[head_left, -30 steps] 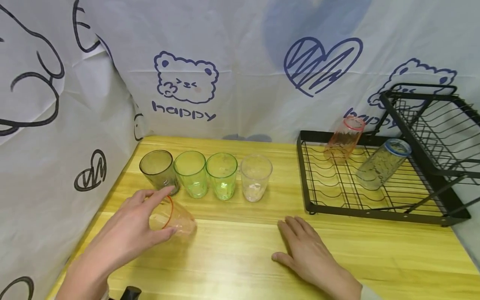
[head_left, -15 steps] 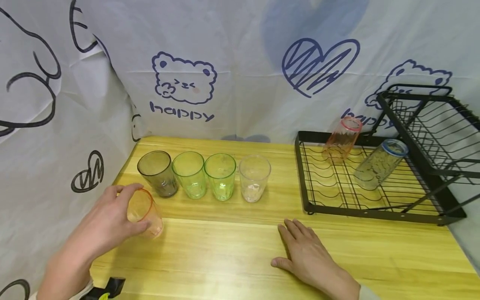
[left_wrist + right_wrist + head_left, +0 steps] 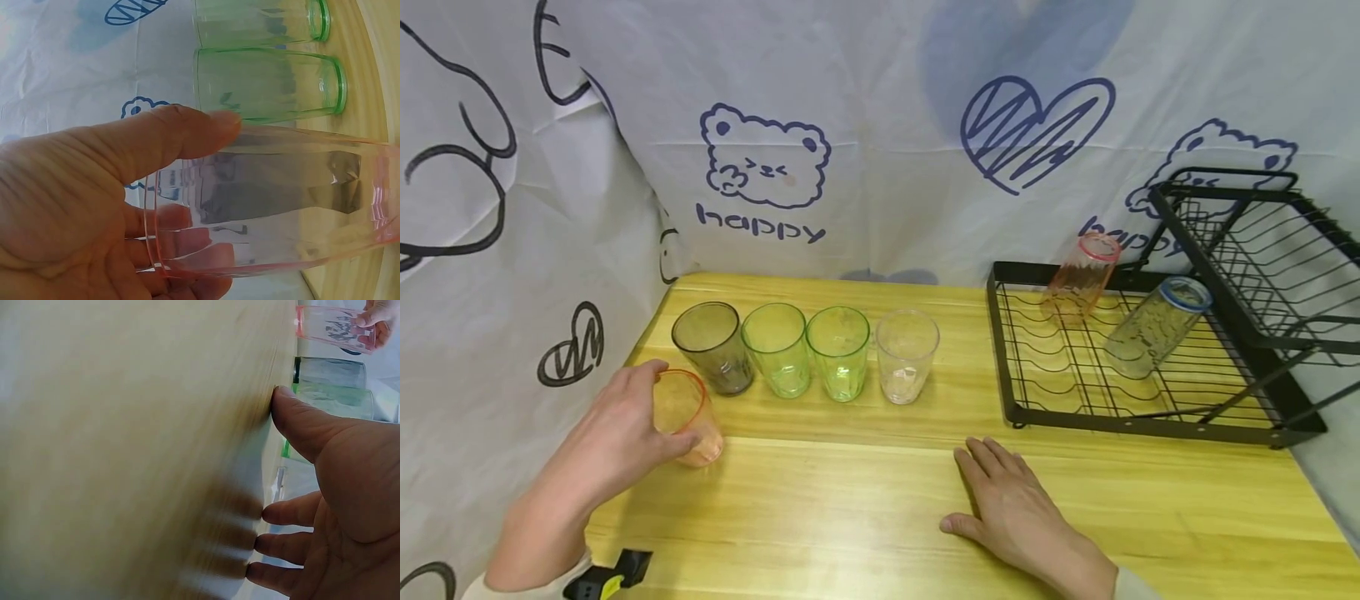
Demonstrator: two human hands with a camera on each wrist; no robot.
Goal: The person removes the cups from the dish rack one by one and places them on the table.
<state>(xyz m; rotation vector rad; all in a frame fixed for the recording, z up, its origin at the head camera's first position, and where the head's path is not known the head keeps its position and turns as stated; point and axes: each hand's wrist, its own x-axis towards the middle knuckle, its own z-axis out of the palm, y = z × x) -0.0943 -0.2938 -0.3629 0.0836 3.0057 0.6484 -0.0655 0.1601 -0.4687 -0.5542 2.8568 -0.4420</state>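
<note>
My left hand (image 3: 625, 425) grips a clear orange-pink drinking glass (image 3: 703, 437) near its rim, at the left of the table. In the left wrist view the thumb presses one side of this glass (image 3: 281, 187) and the fingers wrap the other. The glass stands mouth up, in front of a smoky grey glass (image 3: 722, 358). To the right of the grey one, in a row, come two green glasses (image 3: 786, 358) and a colourless glass (image 3: 906, 358). My right hand (image 3: 1011, 504) rests on the table with its fingertips down, holding nothing.
A black wire dish rack (image 3: 1075, 421) with an upper tier stands at the right. In it lean a pink glass (image 3: 1082, 283) and a blue-rimmed patterned glass (image 3: 1157, 329), both bottom up. A white printed cloth (image 3: 887, 183) hangs behind the wooden table (image 3: 850, 517).
My left hand has moved left with the orange-pink glass, which was tilted on its side and is now upright, in front of the grey glass. The right hand has stayed put.
</note>
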